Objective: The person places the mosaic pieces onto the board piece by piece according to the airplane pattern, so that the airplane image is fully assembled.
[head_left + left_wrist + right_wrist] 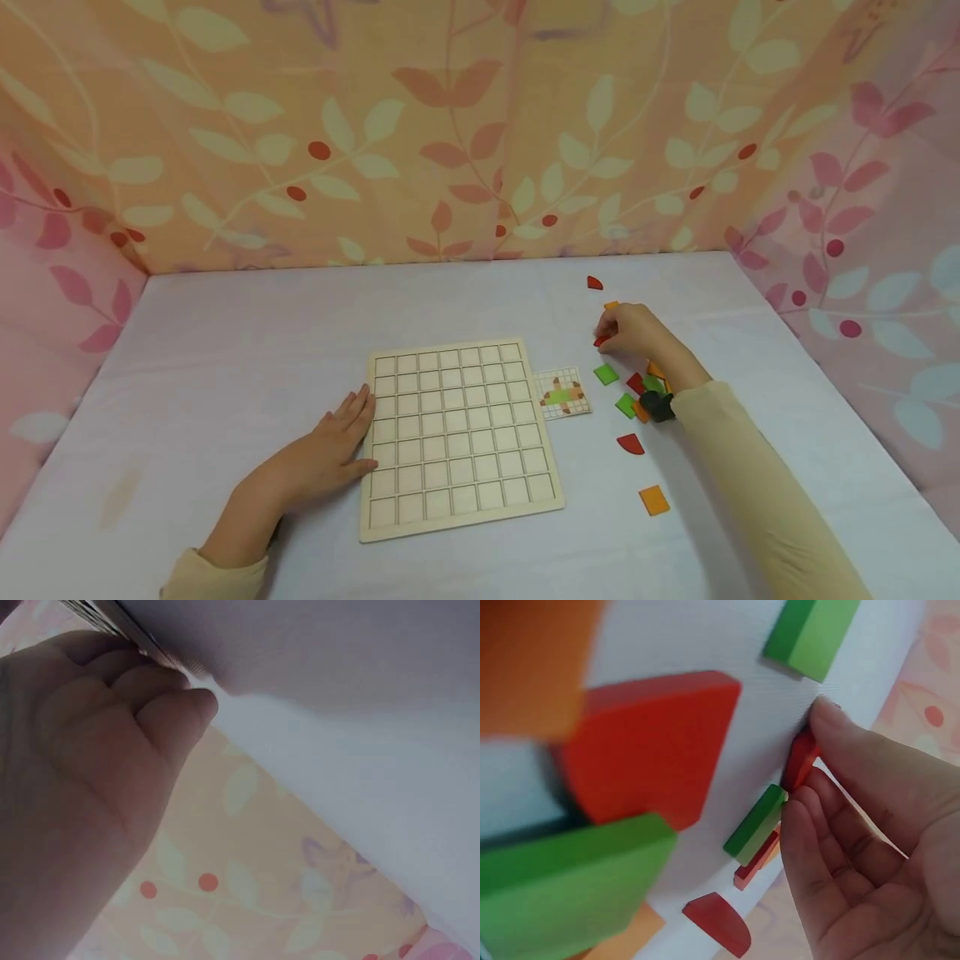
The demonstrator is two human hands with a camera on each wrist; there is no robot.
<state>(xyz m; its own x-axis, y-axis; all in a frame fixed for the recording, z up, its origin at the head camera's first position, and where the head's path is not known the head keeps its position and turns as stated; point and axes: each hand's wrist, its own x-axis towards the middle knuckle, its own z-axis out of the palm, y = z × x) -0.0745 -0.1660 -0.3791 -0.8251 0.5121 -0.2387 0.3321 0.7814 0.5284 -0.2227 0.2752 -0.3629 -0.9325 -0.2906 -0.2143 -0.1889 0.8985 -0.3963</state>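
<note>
Right of frame, my right hand (637, 331) pinches a thin red piece (801, 759); lower left, my left hand (328, 450), fingers extended, touches the pale wooden gridded board (461, 429).

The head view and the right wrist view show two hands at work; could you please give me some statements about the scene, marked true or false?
1. The left hand touches the wooden grid board. True.
2. The right hand pinches a green piece. False: it pinches a red piece.
3. The pattern card lies at the board's right side. True.
4. Every square of the board is filled. False: the squares are bare.
5. Of the loose pieces, an orange square lies nearest the person. True.
</note>
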